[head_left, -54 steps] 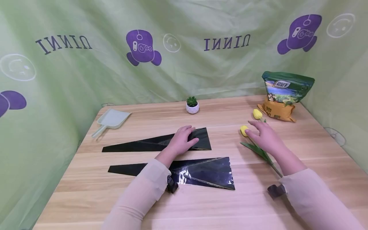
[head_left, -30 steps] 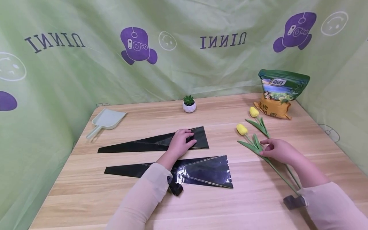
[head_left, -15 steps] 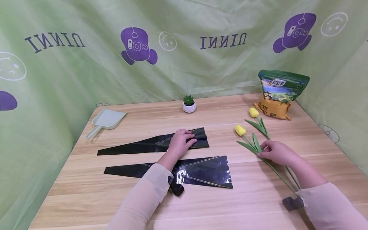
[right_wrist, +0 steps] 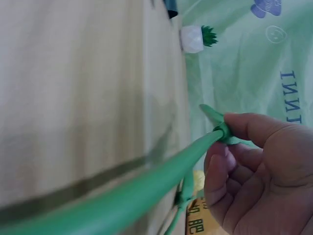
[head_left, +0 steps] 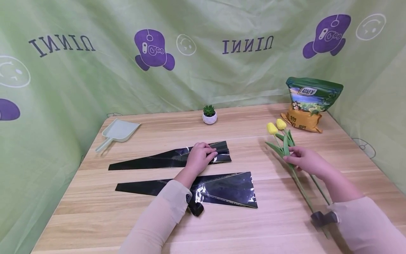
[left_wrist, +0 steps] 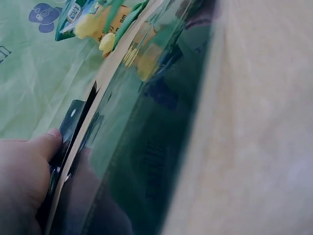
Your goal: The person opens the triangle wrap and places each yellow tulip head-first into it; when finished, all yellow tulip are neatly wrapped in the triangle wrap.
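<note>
My right hand [head_left: 309,161] pinches the green stem of a yellow tulip [head_left: 271,128] just below its leaves. Seen from the right wrist, thumb and fingertips close round that stem [right_wrist: 195,149], which is raised off the table and casts a shadow. A second yellow tulip [head_left: 281,124] lies beside it, partly behind the hand. On the far black flower sleeve [head_left: 149,162], my left hand [head_left: 199,157] grips the film near the wide end, where it buckles into a crease. Its thumb [left_wrist: 49,142] shows against the film. The near black sleeve [head_left: 228,190] lies flat under the left forearm.
A grey-green dustpan [head_left: 120,130] lies at the back left of the wooden table [head_left: 95,211]. A small potted succulent [head_left: 209,115] stands at the back middle, and a green-and-orange bag [head_left: 309,104] at the back right. A green curtain [head_left: 203,77] hangs behind.
My right hand moved from above the flower heads down to one tulip's stem, then lifted it slightly and away from me. Under my left hand, the far sleeve went from flat to creased.
</note>
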`<move>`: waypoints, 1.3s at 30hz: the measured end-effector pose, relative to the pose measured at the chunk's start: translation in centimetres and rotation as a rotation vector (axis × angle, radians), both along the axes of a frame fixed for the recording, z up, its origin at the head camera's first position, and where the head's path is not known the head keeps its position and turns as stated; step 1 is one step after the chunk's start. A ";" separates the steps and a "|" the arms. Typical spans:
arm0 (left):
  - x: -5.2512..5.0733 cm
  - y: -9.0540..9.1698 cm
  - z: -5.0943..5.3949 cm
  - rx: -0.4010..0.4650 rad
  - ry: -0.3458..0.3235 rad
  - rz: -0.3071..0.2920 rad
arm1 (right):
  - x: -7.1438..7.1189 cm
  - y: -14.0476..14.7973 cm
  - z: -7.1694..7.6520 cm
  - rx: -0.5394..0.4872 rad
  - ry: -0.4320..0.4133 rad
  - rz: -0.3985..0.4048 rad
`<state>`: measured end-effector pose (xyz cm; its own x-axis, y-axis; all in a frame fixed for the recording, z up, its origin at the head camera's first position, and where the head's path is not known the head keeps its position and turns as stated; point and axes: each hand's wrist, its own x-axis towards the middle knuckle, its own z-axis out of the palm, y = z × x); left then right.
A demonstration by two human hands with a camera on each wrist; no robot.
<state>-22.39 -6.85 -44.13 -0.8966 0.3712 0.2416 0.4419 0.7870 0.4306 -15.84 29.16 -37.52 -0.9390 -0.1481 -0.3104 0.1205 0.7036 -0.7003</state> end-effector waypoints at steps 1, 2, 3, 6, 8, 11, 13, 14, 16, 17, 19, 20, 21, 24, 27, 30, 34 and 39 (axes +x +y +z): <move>0.0 0.0 0.0 0.007 -0.003 -0.002 | -0.1 0.0 0.2 -0.017 0.012 -0.003; 0.0 0.0 0.0 0.018 -0.007 -0.002 | -0.2 -0.1 0.3 -0.041 0.024 -0.009; 0.0 0.0 0.0 0.029 -0.007 -0.002 | -0.4 -0.1 0.5 -0.073 0.036 -0.018; 0.0 0.0 0.0 0.060 -0.007 0.007 | -0.8 -0.4 0.9 -0.197 0.060 -0.069; 0.0 0.0 0.0 0.074 -0.004 0.016 | -1.0 -0.6 1.2 -0.325 0.069 -0.122; 0.0 0.0 0.0 0.077 0.007 0.019 | -1.3 -0.9 1.7 -0.546 0.084 -0.204; 0.0 0.0 0.1 0.078 0.007 0.019 | -1.4 -1.1 1.9 -0.687 0.100 -0.257; 0.0 0.0 0.1 0.077 0.006 0.019 | -1.4 -1.3 2.0 -0.743 0.110 -0.284; 0.0 0.0 0.0 0.086 0.001 0.016 | -1.6 -1.6 2.0 -0.829 0.139 -0.347; 0.0 0.0 0.0 0.092 -0.001 0.017 | -1.6 -1.8 2.1 -0.866 0.155 -0.386; 0.0 0.0 -0.1 0.106 -0.002 0.018 | -1.9 -2.3 2.0 -0.933 0.195 -0.472; -0.1 0.0 -0.1 0.115 -0.002 0.017 | -2.0 -2.5 2.0 -0.975 0.213 -0.517; -0.1 0.0 -0.1 0.125 -0.002 0.016 | -2.2 -2.8 1.9 -1.008 0.234 -0.563; -0.1 0.0 -0.2 0.147 0.001 0.010 | -2.7 -3.5 1.8 -1.091 0.289 -0.694; 0.0 0.0 -0.2 0.160 0.005 0.005 | -3.3 -4.1 1.5 -1.141 0.330 -0.810; 0.1 0.0 -0.2 0.162 0.013 0.005 | -3.7 -4.5 1.2 -1.173 0.350 -0.891; 0.1 0.0 -0.4 0.158 0.025 0.010 | -3.9 -5.0 0.8 -1.186 0.363 -0.936; 0.1 0.0 -0.4 0.156 0.028 0.017 | -4.0 -5.3 0.7 -1.176 0.371 -0.950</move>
<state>-22.29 -6.83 -44.53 -0.8944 0.3121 0.3205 0.4428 0.7189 0.5358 -19.83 23.86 -36.84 -0.8210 0.5390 -0.1884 -0.1111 -0.4745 -0.8732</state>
